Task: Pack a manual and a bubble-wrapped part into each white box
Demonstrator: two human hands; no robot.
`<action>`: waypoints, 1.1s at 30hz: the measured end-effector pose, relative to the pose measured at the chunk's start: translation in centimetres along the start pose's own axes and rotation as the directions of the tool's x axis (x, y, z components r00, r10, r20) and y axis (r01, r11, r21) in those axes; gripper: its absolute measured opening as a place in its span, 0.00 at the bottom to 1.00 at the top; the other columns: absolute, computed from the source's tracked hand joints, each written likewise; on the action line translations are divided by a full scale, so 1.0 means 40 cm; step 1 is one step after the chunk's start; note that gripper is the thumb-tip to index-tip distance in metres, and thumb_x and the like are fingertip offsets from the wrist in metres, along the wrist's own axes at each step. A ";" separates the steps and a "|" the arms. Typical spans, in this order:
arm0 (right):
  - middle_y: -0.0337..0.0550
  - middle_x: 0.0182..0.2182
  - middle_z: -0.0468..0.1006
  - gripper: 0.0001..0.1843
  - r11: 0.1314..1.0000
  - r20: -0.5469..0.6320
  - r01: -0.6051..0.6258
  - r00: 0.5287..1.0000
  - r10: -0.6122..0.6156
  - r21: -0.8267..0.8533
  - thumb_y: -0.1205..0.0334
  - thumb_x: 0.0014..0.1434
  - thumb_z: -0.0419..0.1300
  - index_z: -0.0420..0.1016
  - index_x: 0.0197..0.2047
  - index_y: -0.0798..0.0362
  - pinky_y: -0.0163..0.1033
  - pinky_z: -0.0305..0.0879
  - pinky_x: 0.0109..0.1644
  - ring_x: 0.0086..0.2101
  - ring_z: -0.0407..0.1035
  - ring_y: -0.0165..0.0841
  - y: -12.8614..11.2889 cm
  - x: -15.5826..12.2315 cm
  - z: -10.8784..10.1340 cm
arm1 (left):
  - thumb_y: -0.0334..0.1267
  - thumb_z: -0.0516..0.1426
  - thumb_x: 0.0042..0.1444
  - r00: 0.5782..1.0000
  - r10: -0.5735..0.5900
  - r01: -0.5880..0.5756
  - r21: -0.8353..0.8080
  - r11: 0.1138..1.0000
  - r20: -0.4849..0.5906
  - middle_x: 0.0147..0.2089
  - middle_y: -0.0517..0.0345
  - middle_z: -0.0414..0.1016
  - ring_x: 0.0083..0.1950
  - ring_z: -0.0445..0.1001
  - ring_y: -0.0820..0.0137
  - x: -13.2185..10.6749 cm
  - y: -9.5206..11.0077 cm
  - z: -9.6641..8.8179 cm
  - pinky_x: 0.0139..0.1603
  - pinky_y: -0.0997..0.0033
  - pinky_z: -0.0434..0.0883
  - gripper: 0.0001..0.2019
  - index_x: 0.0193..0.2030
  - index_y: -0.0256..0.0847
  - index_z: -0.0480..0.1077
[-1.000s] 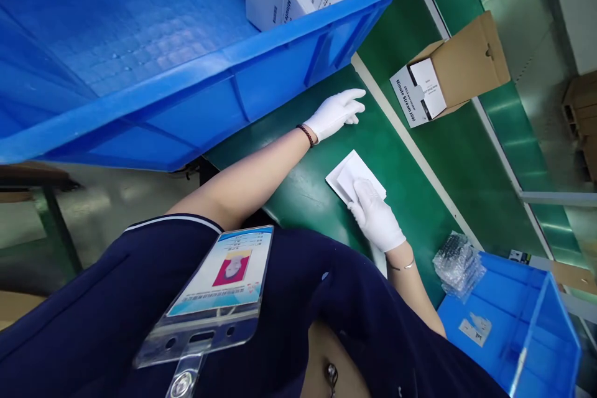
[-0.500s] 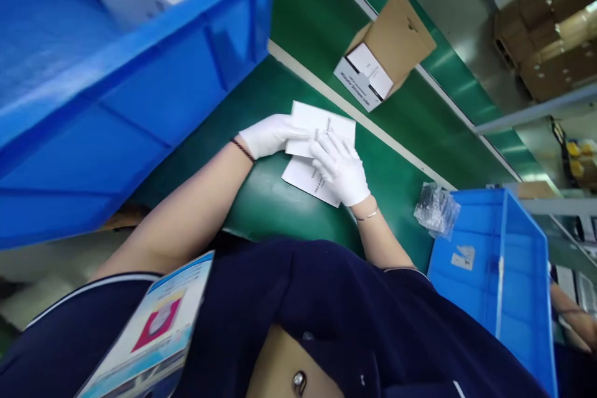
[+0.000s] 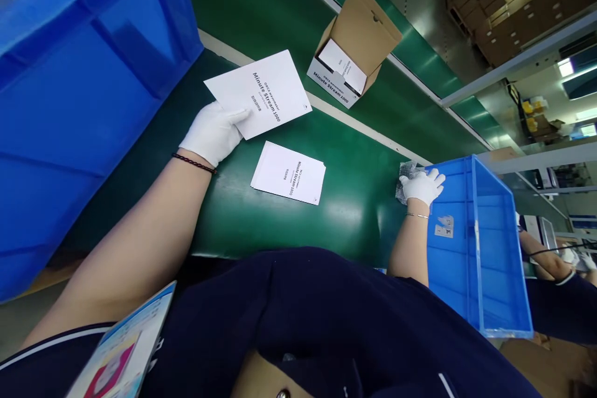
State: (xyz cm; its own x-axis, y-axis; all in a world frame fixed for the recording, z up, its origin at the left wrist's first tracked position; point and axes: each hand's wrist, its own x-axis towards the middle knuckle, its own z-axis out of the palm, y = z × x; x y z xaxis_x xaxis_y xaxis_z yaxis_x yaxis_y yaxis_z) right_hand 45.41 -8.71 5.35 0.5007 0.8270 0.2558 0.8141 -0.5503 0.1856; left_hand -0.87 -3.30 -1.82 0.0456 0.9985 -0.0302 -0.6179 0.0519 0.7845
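Note:
My left hand (image 3: 215, 132), in a white glove, pinches a white instruction booklet (image 3: 275, 90) by its lower left corner, thumb on top. The booklet's cover reads "Minute Stream 1000". Below it on the green work surface lies a small stack of matching booklets (image 3: 289, 174), slightly fanned at the edges. Far to the right, my gloved right hand (image 3: 422, 186) is open with fingers spread. It lies at the rim of a blue bin, beside a clear bubble wrap bag (image 3: 405, 181); whether it touches the bag I cannot tell.
An open cardboard box (image 3: 333, 84) with a white booklet inside stands beyond the pale rail. A large blue crate (image 3: 116, 56) rises at the left, and a blue bin (image 3: 459, 242) stands tilted at the right. Another person's arm (image 3: 543, 255) shows beyond it.
My right hand has left the booklets and moved right to the bubble wrap. My left hand has lifted one booklet up and left, off the stack. The view has shifted.

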 end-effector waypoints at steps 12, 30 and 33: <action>0.40 0.43 0.78 0.29 -0.115 0.145 -0.255 0.805 -0.575 0.960 0.45 0.49 0.66 0.69 0.53 0.45 0.48 0.72 0.51 0.41 0.74 0.37 -0.330 -0.052 -0.049 | 0.24 0.63 0.48 0.992 -0.047 0.033 -0.116 0.993 -0.115 0.64 0.37 0.71 0.66 0.69 0.46 -0.005 0.023 0.021 0.69 0.42 0.66 0.23 0.53 0.30 0.75; 0.44 0.39 0.83 0.13 -0.318 0.424 -0.766 0.593 -0.684 0.558 0.52 0.57 0.67 0.78 0.41 0.50 0.45 0.76 0.54 0.40 0.79 0.35 -0.580 -0.129 0.041 | 0.40 0.66 0.50 0.995 -0.050 0.053 0.032 0.998 -0.087 0.69 0.45 0.65 0.71 0.63 0.47 -0.010 0.029 0.019 0.71 0.46 0.66 0.30 0.61 0.41 0.71; 0.45 0.44 0.83 0.15 -0.325 0.399 -0.771 0.582 -0.708 0.547 0.54 0.55 0.70 0.79 0.45 0.50 0.45 0.77 0.53 0.42 0.79 0.37 -0.582 -0.131 0.049 | 0.45 0.65 0.49 0.996 -0.050 0.058 0.131 0.990 -0.070 0.69 0.50 0.66 0.72 0.60 0.47 -0.009 0.034 0.017 0.71 0.46 0.64 0.30 0.61 0.51 0.72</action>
State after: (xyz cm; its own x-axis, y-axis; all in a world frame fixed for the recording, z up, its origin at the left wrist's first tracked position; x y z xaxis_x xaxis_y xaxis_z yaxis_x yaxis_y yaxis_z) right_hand 24.43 -0.01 -2.18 -0.1678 0.9174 -0.3610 -0.4898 -0.3953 -0.7771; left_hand -1.19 -3.61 -0.30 0.0214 0.9935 -0.1120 -0.5063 0.1074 0.8557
